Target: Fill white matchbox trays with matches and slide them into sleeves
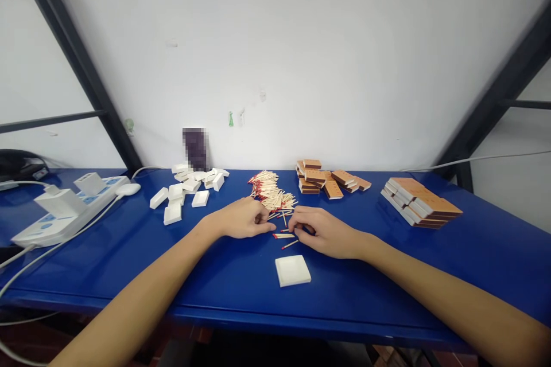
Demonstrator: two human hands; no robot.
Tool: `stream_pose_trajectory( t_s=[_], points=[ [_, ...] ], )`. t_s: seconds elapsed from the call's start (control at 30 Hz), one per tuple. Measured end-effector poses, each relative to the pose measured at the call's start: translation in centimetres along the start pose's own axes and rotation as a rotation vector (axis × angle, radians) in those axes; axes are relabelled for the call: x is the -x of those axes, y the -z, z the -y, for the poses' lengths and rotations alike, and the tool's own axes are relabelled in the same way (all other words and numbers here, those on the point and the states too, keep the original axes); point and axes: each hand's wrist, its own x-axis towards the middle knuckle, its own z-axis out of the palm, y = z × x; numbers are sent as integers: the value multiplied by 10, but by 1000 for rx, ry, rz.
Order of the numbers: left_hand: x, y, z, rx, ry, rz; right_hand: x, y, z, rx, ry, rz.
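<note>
My left hand [247, 219] rests at the near left of a heap of red-tipped matches [269, 190]. Its fingers are curled under and its thumb stretches toward a few loose matches [283, 235]. Whatever the curled fingers may hold is hidden. Opposite it, my right hand [325, 232] is bent over the right ends of these loose matches, thumb and forefinger close to the table. Whether a match is pinched there I cannot make out. One match [290, 245] lies slanted just below the fingertips. Nearer to me sits a white matchbox tray [293, 270], its hollow facing up.
White matchbox trays [173, 213] lie scattered at the back left. Brown matchbox sleeves [333, 188] are heaped at the back right, beside stacked matchboxes [422, 202]. A power strip [64, 221] with plugs and cables occupies the left. A wall [301, 69] rises behind the blue table [224, 287].
</note>
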Motion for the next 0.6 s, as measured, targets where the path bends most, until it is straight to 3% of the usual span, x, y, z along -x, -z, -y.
stream_pose_trajectory(
  t_s=[0.33, 0.6],
  points=[
    [-1, 0, 1, 67, -5, 11, 2, 0, 1, -4, 9, 70],
    [-2, -1, 1, 55, 2, 16, 0, -6, -2, 13, -4, 34]
  ],
)
